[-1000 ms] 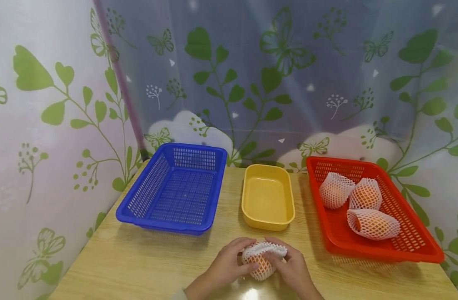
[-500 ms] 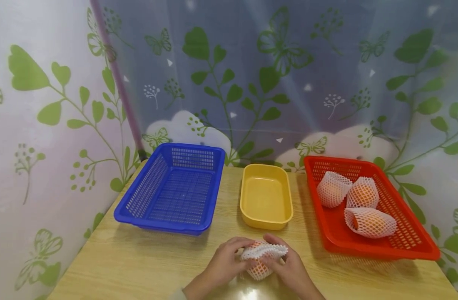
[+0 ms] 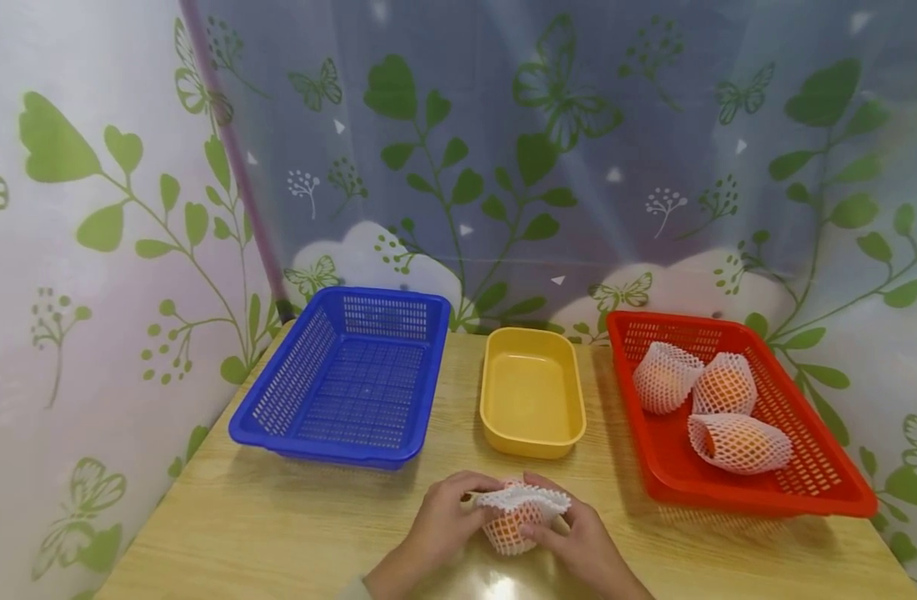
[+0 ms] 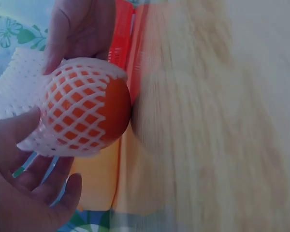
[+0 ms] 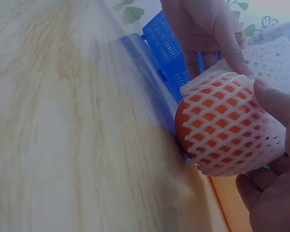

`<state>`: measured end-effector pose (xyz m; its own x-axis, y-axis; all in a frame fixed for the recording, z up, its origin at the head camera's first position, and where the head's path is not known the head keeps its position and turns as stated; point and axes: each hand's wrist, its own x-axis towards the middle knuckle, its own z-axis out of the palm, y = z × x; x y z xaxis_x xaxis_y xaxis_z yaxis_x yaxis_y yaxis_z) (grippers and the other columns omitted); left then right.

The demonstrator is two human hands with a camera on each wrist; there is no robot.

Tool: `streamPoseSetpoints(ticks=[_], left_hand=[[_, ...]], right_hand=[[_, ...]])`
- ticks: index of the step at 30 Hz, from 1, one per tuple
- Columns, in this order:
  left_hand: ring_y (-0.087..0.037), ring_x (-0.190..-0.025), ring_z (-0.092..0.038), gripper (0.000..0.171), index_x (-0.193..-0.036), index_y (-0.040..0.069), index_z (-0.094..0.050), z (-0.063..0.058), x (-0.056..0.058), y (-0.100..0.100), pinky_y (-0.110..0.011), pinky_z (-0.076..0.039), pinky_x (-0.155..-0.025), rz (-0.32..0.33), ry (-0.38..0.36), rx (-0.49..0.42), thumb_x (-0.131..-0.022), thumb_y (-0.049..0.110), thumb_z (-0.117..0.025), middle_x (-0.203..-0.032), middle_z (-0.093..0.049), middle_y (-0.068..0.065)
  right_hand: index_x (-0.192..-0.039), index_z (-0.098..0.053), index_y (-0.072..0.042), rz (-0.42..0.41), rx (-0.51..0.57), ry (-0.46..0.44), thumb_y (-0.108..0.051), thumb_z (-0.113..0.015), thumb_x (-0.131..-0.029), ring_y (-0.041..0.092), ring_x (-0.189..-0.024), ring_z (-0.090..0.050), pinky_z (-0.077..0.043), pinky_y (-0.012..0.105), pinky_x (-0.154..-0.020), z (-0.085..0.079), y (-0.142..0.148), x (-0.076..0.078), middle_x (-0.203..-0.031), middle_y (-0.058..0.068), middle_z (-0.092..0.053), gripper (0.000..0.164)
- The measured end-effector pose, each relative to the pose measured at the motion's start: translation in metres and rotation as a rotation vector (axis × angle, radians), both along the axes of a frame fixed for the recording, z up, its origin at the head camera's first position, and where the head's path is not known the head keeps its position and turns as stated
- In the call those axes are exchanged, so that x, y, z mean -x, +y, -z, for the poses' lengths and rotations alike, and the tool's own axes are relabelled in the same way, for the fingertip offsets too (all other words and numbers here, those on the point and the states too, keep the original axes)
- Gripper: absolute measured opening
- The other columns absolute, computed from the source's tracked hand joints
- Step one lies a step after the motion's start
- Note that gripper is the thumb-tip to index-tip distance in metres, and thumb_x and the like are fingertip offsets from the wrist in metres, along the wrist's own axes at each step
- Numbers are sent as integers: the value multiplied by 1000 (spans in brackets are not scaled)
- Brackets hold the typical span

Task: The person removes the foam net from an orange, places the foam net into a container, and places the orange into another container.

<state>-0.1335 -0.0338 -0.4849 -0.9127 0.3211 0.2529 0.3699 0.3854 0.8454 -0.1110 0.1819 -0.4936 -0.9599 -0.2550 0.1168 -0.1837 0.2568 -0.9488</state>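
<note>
One orange fruit (image 3: 506, 531) between my left grip (image 3: 445, 512) and right grip (image 3: 582, 536), both pinching it through its foam net (image 4: 67, 104), neither nearer; near side of yellow tray (image 3: 532, 404) (bare end toward surface (image 3: 293, 525), loose net away).

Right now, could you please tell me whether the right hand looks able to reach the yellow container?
Probably yes: nothing visible blocks the right hand from the yellow container just beyond, though that hand holds the netted fruit.

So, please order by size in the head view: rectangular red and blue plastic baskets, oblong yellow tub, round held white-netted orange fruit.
Red basket, blue basket: nearness makes order unsure
Yellow tub
Held fruit
</note>
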Motion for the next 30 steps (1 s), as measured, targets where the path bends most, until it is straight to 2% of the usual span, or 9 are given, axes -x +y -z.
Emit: streamPoseSetpoints(ticks=[7, 13, 25, 30], left_hand=[[-22, -109, -61, 46, -124, 10, -63, 2, 1, -3, -31, -53, -88, 73, -30, 22, -84, 29, -76, -123, -64, -7], [-26, -118, -57, 56, -131, 10, -58, 3, -1, -4, -34, -52, -93, 119, -12, 63, -84, 35, -75, -133, -59, -7], [-26, -120, -55, 58, -132, 11, -58, 2, -1, -3, -34, -52, -91, 137, -12, 87, -83, 37, -76, -134, -58, -7], [-25, -118, -56, 54, -129, 11, -60, 2, 0, -4, -30, -52, -89, 147, 2, 82, -83, 35, -75, -132, -59, -7]], right_hand=[[-132, -57, 0, 32, 24, 61, -13, -71, -88, 6, -113, -58, -45, 21, -96, 3, -2, 1, -125, 11, -64, 48], [-125, -65, -5, 113, 19, 36, -14, -76, -84, 7, -107, -62, -49, 21, -91, 3, -4, 0, -119, 3, -68, 43], [-105, -74, -1, 269, 76, 135, -4, -77, -80, 7, -96, -67, -53, 20, -82, 2, -11, 3, -101, -1, -73, 25], [-107, -73, -3, 241, 66, 149, -5, -75, -82, 6, -98, -66, -51, 21, -85, 2, -12, 3, -103, -1, -73, 25]])
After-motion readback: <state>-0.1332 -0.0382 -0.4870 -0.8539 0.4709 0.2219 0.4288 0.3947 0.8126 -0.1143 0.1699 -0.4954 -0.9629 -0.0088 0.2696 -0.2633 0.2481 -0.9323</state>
